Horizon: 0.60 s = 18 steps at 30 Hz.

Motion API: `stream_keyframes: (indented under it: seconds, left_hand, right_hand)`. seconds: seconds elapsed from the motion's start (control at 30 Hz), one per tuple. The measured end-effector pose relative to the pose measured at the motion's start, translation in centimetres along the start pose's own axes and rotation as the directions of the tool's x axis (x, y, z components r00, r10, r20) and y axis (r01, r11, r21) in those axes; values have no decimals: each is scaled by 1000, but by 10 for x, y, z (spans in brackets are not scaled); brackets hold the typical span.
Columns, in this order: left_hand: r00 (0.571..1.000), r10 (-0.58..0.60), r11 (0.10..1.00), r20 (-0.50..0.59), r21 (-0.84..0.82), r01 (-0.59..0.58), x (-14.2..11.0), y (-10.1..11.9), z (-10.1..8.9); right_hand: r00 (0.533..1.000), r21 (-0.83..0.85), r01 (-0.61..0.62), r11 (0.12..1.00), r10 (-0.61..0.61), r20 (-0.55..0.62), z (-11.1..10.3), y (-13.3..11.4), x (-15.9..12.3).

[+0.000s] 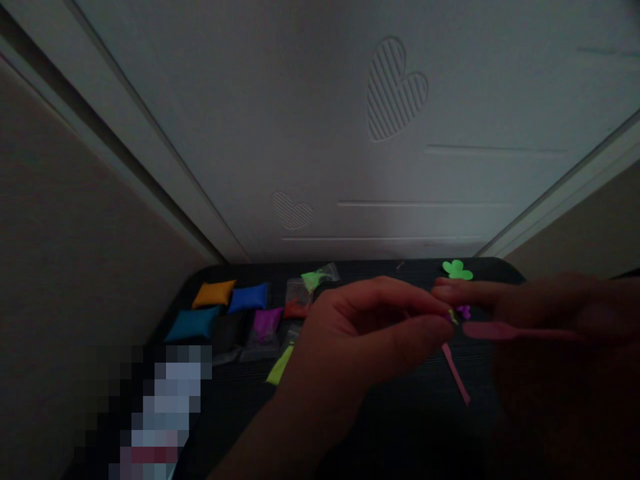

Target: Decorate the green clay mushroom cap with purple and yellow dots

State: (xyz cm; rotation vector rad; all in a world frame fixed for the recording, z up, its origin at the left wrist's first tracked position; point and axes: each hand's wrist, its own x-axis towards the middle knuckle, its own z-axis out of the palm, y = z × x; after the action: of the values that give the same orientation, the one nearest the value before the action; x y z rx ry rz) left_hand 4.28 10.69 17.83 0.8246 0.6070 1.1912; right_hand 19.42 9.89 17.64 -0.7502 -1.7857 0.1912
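My left hand (pixel 370 340) reaches in from below, with thumb and fingertips pinched on a small piece of yellow-green and purple clay (pixel 453 317). My right hand (pixel 545 300), dark and partly in shadow, is closed on a pink plastic modelling tool (pixel 500 331). The tool's flat blade points left, a short way from the pinched piece. A small purple clay shape (pixel 465 311) lies just behind the fingertips, and a green flower-like clay shape (pixel 457 270) is farther back. Below the fingertips, a second pink tool (pixel 456 373) rests on the dark table.
Clay packets lie at the table's left: orange (pixel 214 293), blue (pixel 249 298), teal (pixel 193 323), black (pixel 229 332), purple (pixel 267 325), red (pixel 298 307), light green (pixel 314 279) and yellow (pixel 281 365). A white panel with hearts (pixel 397 90) rises behind the table. A blurred-out object (pixel 165 407) is at lower left.
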Motion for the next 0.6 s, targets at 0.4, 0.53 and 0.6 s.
stream_keyframes:
  seconds: [0.4, 0.53, 0.6]
  left_hand:
    - [999, -52, 993, -9, -105, 51, 2, -1, 4]
    - [1000, -18, 999, -8, -47, 18, 1, -1, 4]
    - [1000, -1, 1000, -10, -20, 1, 1, -2, 4]
  right_hand:
    - [993, 101, -112, 989, 114, -16, 3, -12, 9]
    - [996, 104, -66, 992, 71, -44, 2, -2, 9]
    - [997, 57, -55, 997, 58, -48, -5, 3, -13]
